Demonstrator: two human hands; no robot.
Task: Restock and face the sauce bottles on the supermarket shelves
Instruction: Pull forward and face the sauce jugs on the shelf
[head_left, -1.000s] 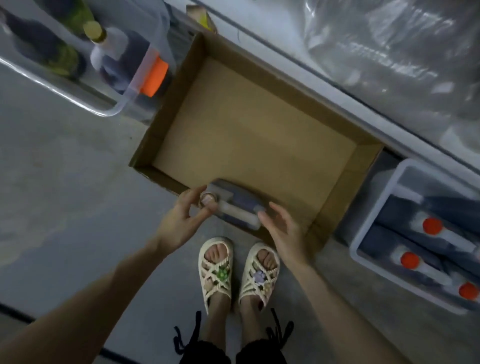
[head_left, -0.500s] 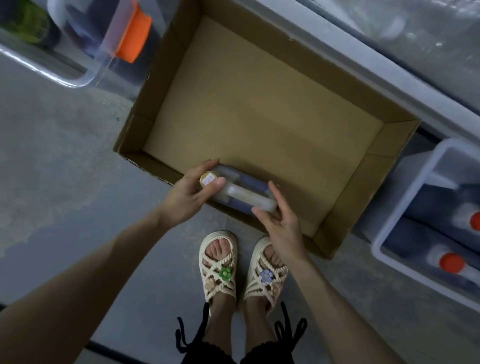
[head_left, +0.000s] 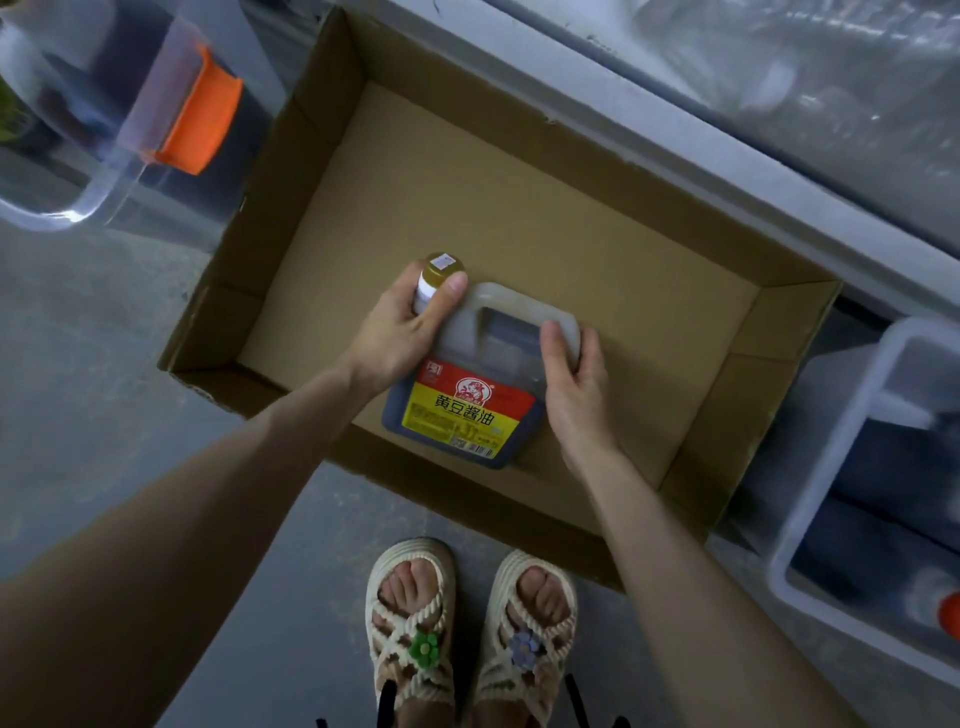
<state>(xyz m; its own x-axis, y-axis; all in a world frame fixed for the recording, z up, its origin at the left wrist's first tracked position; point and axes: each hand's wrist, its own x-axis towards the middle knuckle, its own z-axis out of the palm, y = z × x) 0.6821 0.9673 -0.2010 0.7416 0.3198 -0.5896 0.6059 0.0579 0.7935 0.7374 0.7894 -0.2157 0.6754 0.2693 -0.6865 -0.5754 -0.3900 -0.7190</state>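
A large soy sauce jug (head_left: 467, 410) with a gold cap, a moulded handle and a red and yellow label is over the near part of an open cardboard box (head_left: 519, 218). My left hand (head_left: 400, 332) grips its neck just below the cap. My right hand (head_left: 571, 379) holds the right end of the handle, thumb on top. The label faces up toward me. Whether the jug touches the box floor I cannot tell.
A clear bin (head_left: 104, 171) with an orange latch holds dark bottles at the upper left. A white bin (head_left: 810, 499) with orange-capped bottles stands at the right. A grey shelf edge (head_left: 727, 156) runs behind the box. My sandalled feet (head_left: 467, 623) stand on the grey floor.
Both hands have closed on the jug and turned it from lying at the box's near wall to label-up. The camera has leaned in closer over the box.
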